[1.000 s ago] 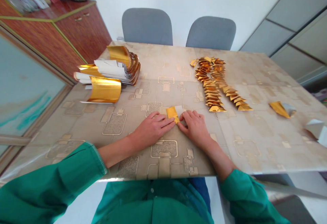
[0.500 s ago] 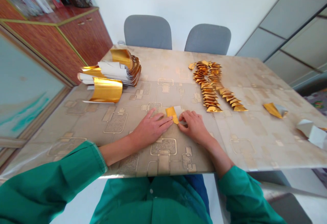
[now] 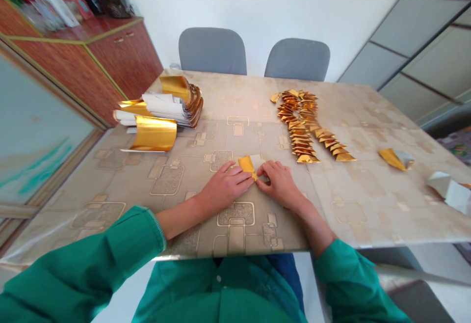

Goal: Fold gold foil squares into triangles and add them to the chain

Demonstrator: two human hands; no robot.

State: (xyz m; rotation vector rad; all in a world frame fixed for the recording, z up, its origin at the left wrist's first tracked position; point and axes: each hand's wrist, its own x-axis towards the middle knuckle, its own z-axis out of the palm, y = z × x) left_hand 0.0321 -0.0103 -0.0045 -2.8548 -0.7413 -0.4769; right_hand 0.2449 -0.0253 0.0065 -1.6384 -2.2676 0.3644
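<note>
A small folded piece of gold foil paper (image 3: pixel 246 165), with a white backing (image 3: pixel 256 162) showing at its right end, lies on the table between my hands. My left hand (image 3: pixel 226 186) rests palm down, its fingertips pressed against the paper's lower edge. My right hand (image 3: pixel 278 184) presses from the other side, with its fingertips on the white and gold end. Much of the paper's lower part is hidden by my fingers. Both green sleeves are pushed back from my wrists.
On the patterned table (image 3: pixel 235 87) stand a stack of curled gold-and-white sheets (image 3: pixel 167 104) and a gold curl (image 3: pixel 153 134) at left. A long chain of folded gold triangles (image 3: pixel 301 126) lies ahead. A gold-and-silver piece (image 3: pixel 395 159) and a white piece (image 3: pixel 448 193) lie at right.
The view has tilted slightly, so the table sits lower in the picture. My hands remain at the paper with only small shifts of the fingers.
</note>
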